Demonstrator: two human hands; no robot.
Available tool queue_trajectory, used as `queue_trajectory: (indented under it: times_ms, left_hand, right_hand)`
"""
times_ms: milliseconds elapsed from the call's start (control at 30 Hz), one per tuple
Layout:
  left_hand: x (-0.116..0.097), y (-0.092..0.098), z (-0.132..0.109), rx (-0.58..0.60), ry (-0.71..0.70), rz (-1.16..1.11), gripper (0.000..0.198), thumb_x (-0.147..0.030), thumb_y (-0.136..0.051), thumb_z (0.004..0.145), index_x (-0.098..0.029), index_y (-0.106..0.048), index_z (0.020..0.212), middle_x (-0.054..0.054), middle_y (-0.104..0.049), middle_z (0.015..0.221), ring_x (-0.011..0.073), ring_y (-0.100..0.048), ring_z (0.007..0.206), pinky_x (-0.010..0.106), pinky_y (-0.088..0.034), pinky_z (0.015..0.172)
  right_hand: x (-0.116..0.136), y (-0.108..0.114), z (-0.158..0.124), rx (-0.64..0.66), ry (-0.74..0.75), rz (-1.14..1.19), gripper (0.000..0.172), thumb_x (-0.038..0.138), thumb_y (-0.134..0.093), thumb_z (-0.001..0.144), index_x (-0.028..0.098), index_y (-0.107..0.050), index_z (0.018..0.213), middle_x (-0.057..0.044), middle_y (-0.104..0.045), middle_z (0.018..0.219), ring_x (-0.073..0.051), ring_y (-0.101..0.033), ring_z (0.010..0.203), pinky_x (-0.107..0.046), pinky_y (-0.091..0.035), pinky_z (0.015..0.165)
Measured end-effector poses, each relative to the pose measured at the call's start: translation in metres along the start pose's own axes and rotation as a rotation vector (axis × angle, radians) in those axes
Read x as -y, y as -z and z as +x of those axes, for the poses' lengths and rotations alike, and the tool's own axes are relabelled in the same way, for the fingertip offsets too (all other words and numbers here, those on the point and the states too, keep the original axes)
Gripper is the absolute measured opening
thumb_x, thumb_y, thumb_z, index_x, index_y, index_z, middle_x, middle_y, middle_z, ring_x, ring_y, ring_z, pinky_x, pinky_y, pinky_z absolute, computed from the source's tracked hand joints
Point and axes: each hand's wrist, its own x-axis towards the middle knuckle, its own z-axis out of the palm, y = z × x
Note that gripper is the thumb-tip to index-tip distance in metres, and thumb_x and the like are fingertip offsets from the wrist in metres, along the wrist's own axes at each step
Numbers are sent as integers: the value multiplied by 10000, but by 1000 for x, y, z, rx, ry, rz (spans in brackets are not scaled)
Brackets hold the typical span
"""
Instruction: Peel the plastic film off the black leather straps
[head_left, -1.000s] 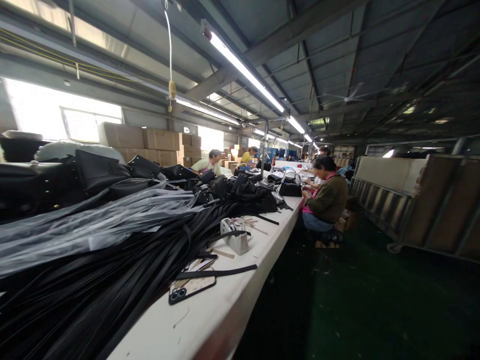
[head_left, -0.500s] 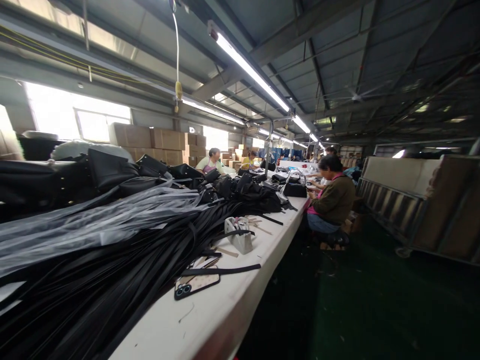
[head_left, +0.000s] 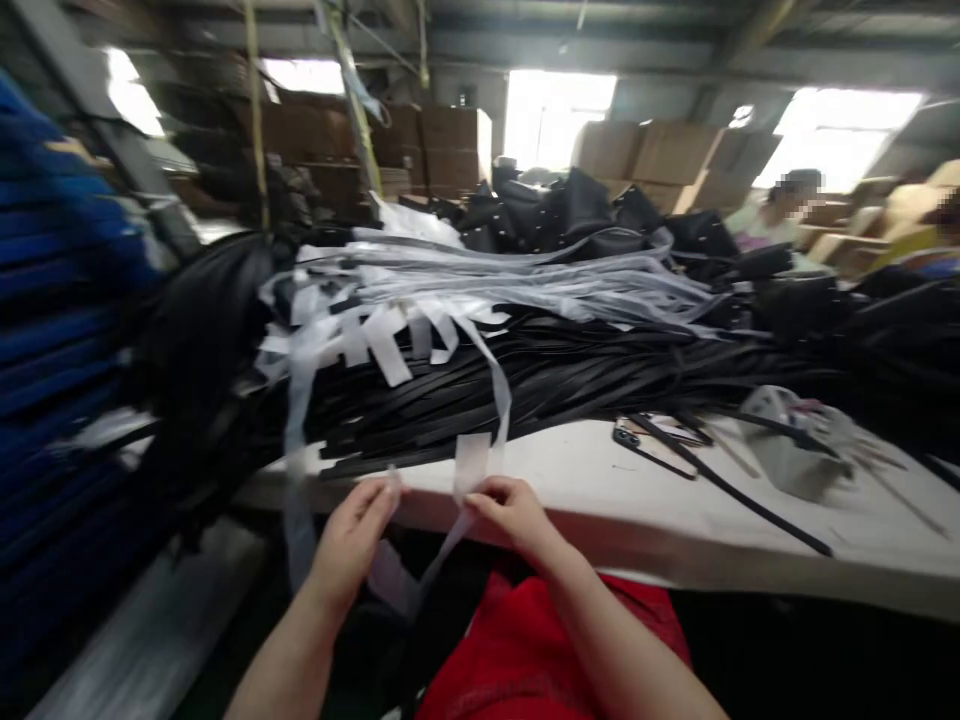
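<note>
My left hand (head_left: 358, 530) is closed in a pinch at the table's front edge, on the end of a translucent white strip. To its right, my right hand (head_left: 511, 508) pinches a whitish strip (head_left: 472, 465) between thumb and fingers. Part of the strip hangs in a loop below the table edge, between the two hands. Beyond them, a bundle of translucent white strips (head_left: 465, 275) lies on top of long black straps (head_left: 450, 390). Several pale strip ends dangle from the bundle toward me. Motion blurs the fingertips somewhat.
On the white table (head_left: 577, 470) lie a phone (head_left: 652, 452), a loose black strap (head_left: 750, 500) and a grey-white dispenser-like object (head_left: 795, 450). Blue stacked items (head_left: 60, 380) stand at the left. Black bags (head_left: 585, 205) are piled behind; a person (head_left: 787, 215) sits beyond at the right.
The view has swung left and down, from along the table to its front edge. Both my hands, out of view before, now show with white strip between their fingers.
</note>
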Motion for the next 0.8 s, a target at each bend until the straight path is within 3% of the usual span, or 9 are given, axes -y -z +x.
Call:
queue_trajectory:
  times_ms: [100, 267, 433, 600, 700, 800]
  left_hand:
    - [-2, 16, -11, 1, -18, 37, 344, -480, -588, 870, -162, -711, 833, 60, -698, 835, 210, -632, 814, 300, -490, 746]
    - [-11, 6, -7, 63, -62, 85, 218, -367, -631, 838, -176, -733, 809, 55, -707, 844, 211, -637, 831, 299, -474, 797]
    - [-15, 5, -11, 37, 42, -9, 266, -405, -748, 736, -165, -682, 645, 17, -641, 652, 163, -569, 612, 257, -449, 594]
    - [-20, 2, -12, 55, 66, -120, 270, -349, -820, 661, -162, -638, 592, -4, -593, 608, 138, -536, 571, 237, -436, 554]
    - [-23, 0, -12, 121, 11, -127, 229, -364, -783, 725, -173, -694, 633, 32, -636, 707, 171, -593, 668, 264, -492, 636]
    - [-22, -6, -14, 228, -67, -96, 203, -394, -730, 793, -208, -764, 719, 94, -661, 1146, 261, -605, 1066, 355, -479, 953]
  right_hand:
    - [-4, -2, 3, 13, -21, 81, 230, 376, -661, 808, 173, -694, 705, -20, -688, 676, -169, -615, 661, -272, -466, 661]
    - [0, 5, -3, 18, -12, 79, 238, 390, -661, 794, 171, -694, 706, -26, -686, 679, -169, -607, 659, -274, -459, 670]
    - [1, 5, -2, -4, 2, 58, 228, 379, -655, 800, 173, -688, 707, -27, -687, 690, -171, -609, 673, -274, -467, 680]
    - [4, 3, -3, -17, 11, 22, 199, 357, -648, 804, 182, -714, 734, -36, -705, 717, -185, -627, 703, -282, -484, 698]
    - [5, 0, -4, -5, 12, 7, 173, 336, -653, 799, 183, -727, 771, -37, -713, 743, -185, -630, 714, -279, -487, 692]
    - [6, -5, -5, 3, 23, -6, 138, 298, -652, 786, 184, -724, 754, -20, -701, 721, -169, -614, 680, -262, -479, 661]
